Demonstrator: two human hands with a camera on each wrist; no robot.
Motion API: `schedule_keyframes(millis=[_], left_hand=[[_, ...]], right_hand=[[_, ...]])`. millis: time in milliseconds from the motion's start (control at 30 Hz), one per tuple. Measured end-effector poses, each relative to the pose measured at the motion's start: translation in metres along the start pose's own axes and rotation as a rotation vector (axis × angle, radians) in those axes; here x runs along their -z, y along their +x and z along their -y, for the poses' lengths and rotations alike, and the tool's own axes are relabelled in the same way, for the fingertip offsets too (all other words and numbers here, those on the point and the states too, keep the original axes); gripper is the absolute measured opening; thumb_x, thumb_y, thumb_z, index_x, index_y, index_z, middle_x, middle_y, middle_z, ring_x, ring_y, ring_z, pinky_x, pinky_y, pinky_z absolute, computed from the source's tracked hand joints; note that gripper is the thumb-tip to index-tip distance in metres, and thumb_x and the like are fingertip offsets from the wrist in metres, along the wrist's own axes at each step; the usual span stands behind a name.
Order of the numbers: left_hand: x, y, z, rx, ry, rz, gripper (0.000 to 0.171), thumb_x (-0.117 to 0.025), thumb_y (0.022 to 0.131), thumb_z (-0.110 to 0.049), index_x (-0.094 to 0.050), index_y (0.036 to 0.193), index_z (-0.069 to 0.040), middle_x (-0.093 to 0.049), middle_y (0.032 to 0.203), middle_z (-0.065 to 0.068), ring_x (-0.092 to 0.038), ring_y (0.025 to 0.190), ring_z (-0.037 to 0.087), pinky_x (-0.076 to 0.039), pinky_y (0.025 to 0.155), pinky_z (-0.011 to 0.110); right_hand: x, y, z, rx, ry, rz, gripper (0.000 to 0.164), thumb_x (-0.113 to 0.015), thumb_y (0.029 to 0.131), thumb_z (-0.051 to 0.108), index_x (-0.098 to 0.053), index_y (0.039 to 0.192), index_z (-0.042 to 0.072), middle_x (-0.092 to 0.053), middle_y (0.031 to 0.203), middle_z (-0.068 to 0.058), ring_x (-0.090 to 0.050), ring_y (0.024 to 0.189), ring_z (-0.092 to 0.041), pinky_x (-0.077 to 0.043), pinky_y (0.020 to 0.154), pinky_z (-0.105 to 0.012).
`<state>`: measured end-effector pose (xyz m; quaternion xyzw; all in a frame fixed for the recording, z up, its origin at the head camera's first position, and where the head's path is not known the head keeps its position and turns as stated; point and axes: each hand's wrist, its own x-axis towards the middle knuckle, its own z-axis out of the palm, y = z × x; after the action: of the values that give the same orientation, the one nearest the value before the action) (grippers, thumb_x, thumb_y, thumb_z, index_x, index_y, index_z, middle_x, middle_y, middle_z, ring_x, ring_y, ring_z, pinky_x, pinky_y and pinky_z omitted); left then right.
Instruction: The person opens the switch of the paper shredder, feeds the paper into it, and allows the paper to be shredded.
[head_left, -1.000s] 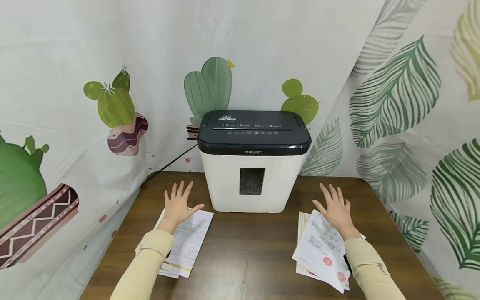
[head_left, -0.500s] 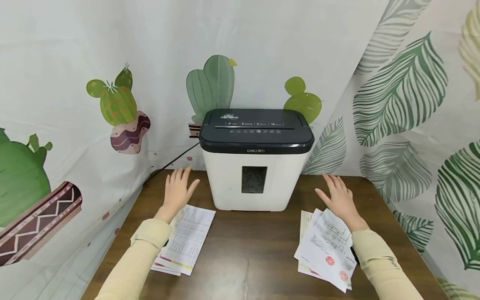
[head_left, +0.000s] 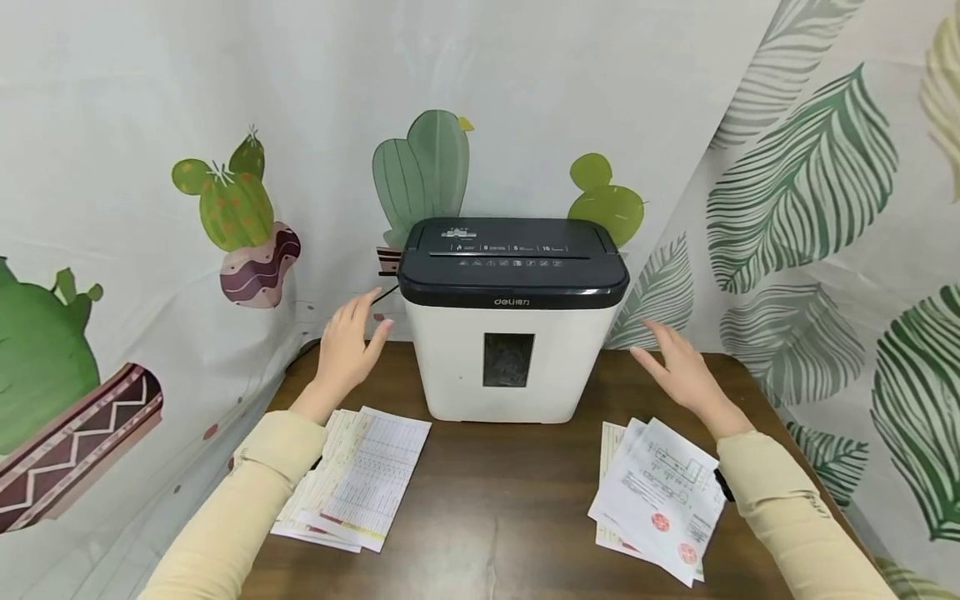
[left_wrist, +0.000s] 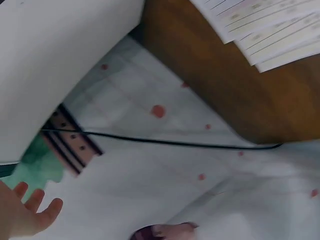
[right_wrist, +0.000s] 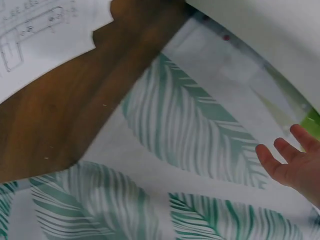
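Observation:
A paper shredder (head_left: 450, 358), white with a dark top and a small front window, stands at the back middle of the table. My left hand (head_left: 343, 354) is raised beside its left side, fingers extended and thumb apart, holding nothing. On the other side my right hand (head_left: 684, 371) is held up the same way, palm turned inward. In the left wrist view the left fingers (left_wrist: 49, 214) show at the lower left edge. The right fingers (right_wrist: 287, 150) appear at the right edge of the right wrist view, near the shredder's pale side.
Printed sheets (head_left: 378, 475) lie fanned on the left of the brown table (head_left: 510, 500). More papers (head_left: 652, 492) with red stamps lie on the right. A black cord (left_wrist: 175, 143) runs from the shredder to the left. Behind hangs a cloth (head_left: 517, 83) printed with cacti and leaves.
Both hands have moved up and away from over the papers toward the shredder's sides, palms turning inward. More of the left papers now shows. The shredder and papers have stayed put.

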<state>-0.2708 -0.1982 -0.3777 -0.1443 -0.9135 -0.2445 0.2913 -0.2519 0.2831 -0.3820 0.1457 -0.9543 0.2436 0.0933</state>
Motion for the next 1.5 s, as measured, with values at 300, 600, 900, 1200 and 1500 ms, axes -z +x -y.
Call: schedule_keyframes(millis=[300, 600, 900, 1200, 1500], left_hand=[[0.021, 0.036, -0.040, -0.070, -0.009, -0.031, 0.058, -0.024, 0.101, -0.050, -0.047, 0.136, -0.011, -0.048, 0.135, 0.020, -0.035, 0.132, 0.041, -0.029, 0.104, 0.061], [0.037, 0.078, -0.081, -0.072, 0.045, 0.041, 0.034, -0.050, 0.098, -0.030, -0.060, 0.122, -0.009, -0.053, 0.131, 0.016, -0.044, 0.125, 0.036, -0.037, 0.099, 0.056], [0.026, 0.109, -0.103, -0.128, 0.177, 0.062, 0.029, -0.051, 0.097, -0.025, -0.063, 0.118, -0.010, -0.062, 0.120, 0.012, -0.058, 0.107, 0.034, -0.049, 0.081, 0.048], [0.017, 0.135, -0.105, -0.208, 0.244, 0.127, 0.025, -0.051, 0.096, -0.019, -0.065, 0.113, -0.009, -0.067, 0.109, 0.012, -0.063, 0.098, 0.031, -0.052, 0.077, 0.044], [-0.001, 0.148, -0.116, -0.428, 0.350, 0.232, 0.022, -0.051, 0.096, -0.019, -0.068, 0.106, -0.008, -0.067, 0.100, 0.011, -0.062, 0.091, 0.029, -0.051, 0.076, 0.041]], right_hand=[[0.026, 0.016, 0.023, 0.095, 0.103, -0.106, 0.053, -0.042, 0.101, 0.027, -0.031, 0.141, -0.006, -0.034, 0.141, -0.032, -0.030, 0.131, -0.050, -0.026, 0.103, -0.062], [0.049, 0.036, 0.059, 0.139, 0.099, -0.177, 0.046, -0.041, 0.102, 0.026, -0.039, 0.137, -0.004, -0.040, 0.139, -0.028, -0.034, 0.131, -0.045, -0.027, 0.105, -0.059], [0.052, 0.062, 0.087, 0.160, 0.031, -0.165, 0.045, -0.043, 0.101, 0.027, -0.043, 0.137, 0.000, -0.039, 0.142, -0.024, -0.033, 0.134, -0.041, -0.027, 0.109, -0.054], [0.057, 0.085, 0.100, 0.142, -0.038, -0.072, 0.041, -0.041, 0.101, 0.024, -0.048, 0.132, -0.002, -0.038, 0.142, -0.027, -0.032, 0.133, -0.045, -0.025, 0.109, -0.057], [0.054, 0.107, 0.104, 0.107, -0.119, 0.058, 0.043, -0.040, 0.102, 0.023, -0.045, 0.135, -0.003, -0.033, 0.146, -0.029, -0.025, 0.138, -0.044, -0.017, 0.114, -0.054]])
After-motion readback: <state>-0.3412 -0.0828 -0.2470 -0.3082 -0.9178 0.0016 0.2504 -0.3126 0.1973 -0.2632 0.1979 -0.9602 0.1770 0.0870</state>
